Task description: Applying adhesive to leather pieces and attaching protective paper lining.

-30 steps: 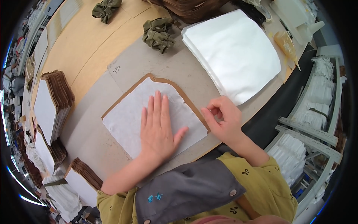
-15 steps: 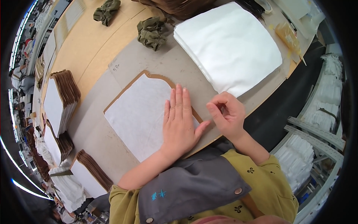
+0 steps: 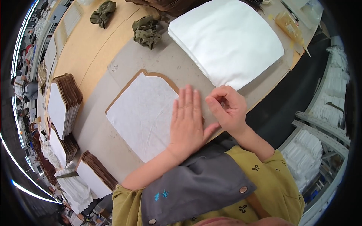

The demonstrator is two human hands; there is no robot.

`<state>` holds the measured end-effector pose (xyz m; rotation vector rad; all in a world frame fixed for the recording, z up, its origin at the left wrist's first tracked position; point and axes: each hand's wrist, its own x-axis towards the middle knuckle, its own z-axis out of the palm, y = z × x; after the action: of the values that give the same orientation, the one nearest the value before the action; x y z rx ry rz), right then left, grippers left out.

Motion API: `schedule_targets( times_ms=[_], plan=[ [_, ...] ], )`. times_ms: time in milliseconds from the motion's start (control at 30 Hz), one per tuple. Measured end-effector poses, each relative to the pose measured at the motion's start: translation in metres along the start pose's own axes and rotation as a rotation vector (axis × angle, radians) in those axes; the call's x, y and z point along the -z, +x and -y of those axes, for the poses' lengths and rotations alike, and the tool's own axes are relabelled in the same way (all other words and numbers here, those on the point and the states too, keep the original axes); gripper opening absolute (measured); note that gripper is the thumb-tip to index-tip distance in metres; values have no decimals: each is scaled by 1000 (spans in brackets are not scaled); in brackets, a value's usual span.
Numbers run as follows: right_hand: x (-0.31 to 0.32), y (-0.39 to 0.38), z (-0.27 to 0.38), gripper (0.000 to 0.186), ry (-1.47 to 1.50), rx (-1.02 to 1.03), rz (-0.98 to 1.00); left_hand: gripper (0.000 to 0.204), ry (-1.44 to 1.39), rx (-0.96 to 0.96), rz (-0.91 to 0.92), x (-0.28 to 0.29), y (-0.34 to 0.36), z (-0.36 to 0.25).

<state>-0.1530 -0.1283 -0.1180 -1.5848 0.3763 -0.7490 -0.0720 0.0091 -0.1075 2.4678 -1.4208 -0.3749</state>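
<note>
A white fabric panel (image 3: 141,109) lies flat on the grey board, over a brown piece (image 3: 166,78) whose edge shows as a narrow border. Across the right side of the panel rests my left hand (image 3: 187,122), palm down with fingers stretched out. My right hand (image 3: 229,107) hovers just right of it, thumb and forefinger curled together; whatever they pinch, if anything, is too small to make out. Close beyond the right hand is a thick stack of white sheets (image 3: 228,43).
Stacks of brown-edged white panels (image 3: 58,109) stand along the left. Two crumpled olive cloths (image 3: 146,32) lie at the far side, near a dark brown bundle (image 3: 173,5). A yellowish plastic bag (image 3: 288,26) sits far right. Metal racks (image 3: 320,135) with white bundles stand beyond the table's right edge.
My left hand has slid a little to the right across the panel, still flat. The right hand keeps its pinch nearly in place. The whole view has shifted slightly.
</note>
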Motion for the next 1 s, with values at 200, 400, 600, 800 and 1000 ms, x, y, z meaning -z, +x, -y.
schedule_targets(
  times_ms=[200, 400, 600, 800, 1000],
  plan=[
    [2, -2, -4, 7, 93, -93, -77, 98, -190, -266, 143, 13, -20, 18],
    [1, 1, 0, 8, 213, -115, -81, 100, 150, 45, 12, 16, -57, 39],
    [-4, 3, -3, 7, 218, -117, -82, 99, 88, -278, 148, 9, -53, 16],
    [-5, 1, -6, 5, 166, -162, -104, 81, -212, -384, 130, 27, -47, 34],
    [-5, 0, -5, 7, 134, -156, -66, 65, 116, 173, -381, 72, -54, 151]
  ],
)
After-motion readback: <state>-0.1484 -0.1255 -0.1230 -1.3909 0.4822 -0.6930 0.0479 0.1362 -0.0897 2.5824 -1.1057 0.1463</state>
